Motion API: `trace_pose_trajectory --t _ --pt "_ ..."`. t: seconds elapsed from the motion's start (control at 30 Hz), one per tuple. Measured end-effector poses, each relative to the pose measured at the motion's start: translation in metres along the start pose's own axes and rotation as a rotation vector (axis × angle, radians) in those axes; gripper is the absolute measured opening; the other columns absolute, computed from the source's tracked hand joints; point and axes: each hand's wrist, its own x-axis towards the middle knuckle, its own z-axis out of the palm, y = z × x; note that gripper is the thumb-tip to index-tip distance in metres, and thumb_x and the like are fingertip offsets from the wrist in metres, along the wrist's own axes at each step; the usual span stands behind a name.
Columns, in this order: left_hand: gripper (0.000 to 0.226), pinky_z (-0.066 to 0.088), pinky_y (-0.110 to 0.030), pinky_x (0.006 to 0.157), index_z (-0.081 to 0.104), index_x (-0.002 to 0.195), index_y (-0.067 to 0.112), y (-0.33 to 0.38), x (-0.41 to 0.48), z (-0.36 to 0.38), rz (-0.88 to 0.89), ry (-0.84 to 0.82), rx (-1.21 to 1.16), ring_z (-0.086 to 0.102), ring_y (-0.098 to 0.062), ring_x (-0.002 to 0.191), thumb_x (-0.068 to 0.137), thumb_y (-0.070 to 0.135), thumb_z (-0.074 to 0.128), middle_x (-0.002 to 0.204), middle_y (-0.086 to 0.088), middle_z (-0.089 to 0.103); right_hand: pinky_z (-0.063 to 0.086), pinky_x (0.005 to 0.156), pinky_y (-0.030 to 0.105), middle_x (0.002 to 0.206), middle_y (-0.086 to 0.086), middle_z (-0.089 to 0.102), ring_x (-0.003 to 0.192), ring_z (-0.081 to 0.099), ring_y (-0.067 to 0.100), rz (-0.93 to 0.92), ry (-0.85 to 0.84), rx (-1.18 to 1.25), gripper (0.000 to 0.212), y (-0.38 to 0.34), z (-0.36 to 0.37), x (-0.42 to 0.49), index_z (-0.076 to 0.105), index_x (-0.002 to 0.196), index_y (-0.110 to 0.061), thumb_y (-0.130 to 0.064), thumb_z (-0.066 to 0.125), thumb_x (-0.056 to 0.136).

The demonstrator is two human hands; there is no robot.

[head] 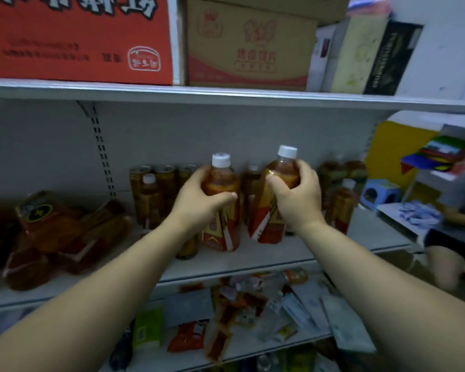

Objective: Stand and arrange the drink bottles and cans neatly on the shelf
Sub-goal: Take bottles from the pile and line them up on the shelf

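My left hand grips an upright tea bottle with a white cap and an orange-red label, its base on or just above the middle shelf. My right hand holds a second, matching bottle, tilted left and lifted slightly off the shelf. Behind them stand several gold cans and more tea bottles, with another bottle at the right. Part of a can shows behind my left wrist.
Dark red snack packs lie heaped at the shelf's left. Cardboard boxes sit on the shelf above. The lower shelf holds mixed packets. A person stands at the right near a blue stool.
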Motion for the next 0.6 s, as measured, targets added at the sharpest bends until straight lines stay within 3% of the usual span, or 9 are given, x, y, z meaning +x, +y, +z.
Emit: trace_pose_trajectory --t 0.07,0.1,0.17,0.23,0.4,0.6 --pt "0.064 0.047 -0.019 0.081 0.050 0.130 0.019 0.004 -0.008 0.043 -0.035 -0.026 -0.030 0.061 -0.006 0.096 0.074 0.018 0.079 0.106 0.008 0.062 0.030 0.076 0.003 0.110 -0.003 0.044 0.097 0.046 0.008 0.014 0.012 -0.056 0.047 0.017 -0.041 -0.002 0.055 0.124 -0.017 -0.029 0.073 0.082" --pt "0.063 0.048 -0.023 0.084 0.051 0.129 0.018 0.005 -0.011 0.065 -0.054 -0.042 -0.047 0.061 -0.009 0.097 0.073 0.017 0.080 0.105 0.008 0.063 0.029 0.079 0.003 0.112 -0.004 0.043 0.097 0.044 0.007 0.020 0.017 -0.080 0.050 0.026 -0.060 -0.004 0.054 0.127 -0.020 -0.029 0.073 0.082" --pt "0.064 0.049 -0.027 0.086 0.050 0.128 0.022 0.007 -0.017 0.106 -0.089 -0.074 -0.072 0.062 -0.009 0.096 0.072 0.015 0.080 0.101 0.013 0.062 0.034 0.091 0.017 0.116 -0.005 0.042 0.105 0.046 0.010 0.037 0.007 -0.122 0.058 0.047 -0.096 -0.006 0.049 0.134 -0.023 -0.033 0.073 0.082" --pt "0.065 0.049 -0.030 0.086 0.049 0.127 0.025 0.010 -0.022 0.143 -0.122 -0.096 -0.084 0.061 -0.010 0.097 0.071 0.015 0.081 0.101 0.013 0.061 0.036 0.091 0.025 0.118 -0.006 0.040 0.106 0.045 0.010 0.077 0.003 -0.147 0.061 0.067 -0.128 -0.006 0.046 0.137 -0.024 -0.035 0.072 0.082" --pt "0.061 0.048 -0.030 0.084 0.048 0.122 0.028 0.013 -0.018 0.210 -0.187 -0.170 -0.066 0.058 -0.008 0.091 0.072 0.014 0.080 0.097 0.016 0.058 0.034 0.091 0.026 0.117 -0.007 0.037 0.107 0.042 0.010 0.170 0.020 -0.202 0.062 0.107 -0.187 0.006 0.043 0.140 -0.024 -0.034 0.071 0.085" --pt "0.057 0.047 -0.029 0.083 0.045 0.114 0.035 0.002 0.015 0.264 -0.191 -0.222 -0.036 0.058 -0.009 0.095 0.073 0.016 0.079 0.099 0.016 0.058 0.039 0.096 0.032 0.115 -0.007 0.041 0.107 0.045 0.012 0.242 0.037 -0.202 0.057 0.157 -0.208 0.050 0.047 0.134 -0.025 -0.032 0.073 0.083"
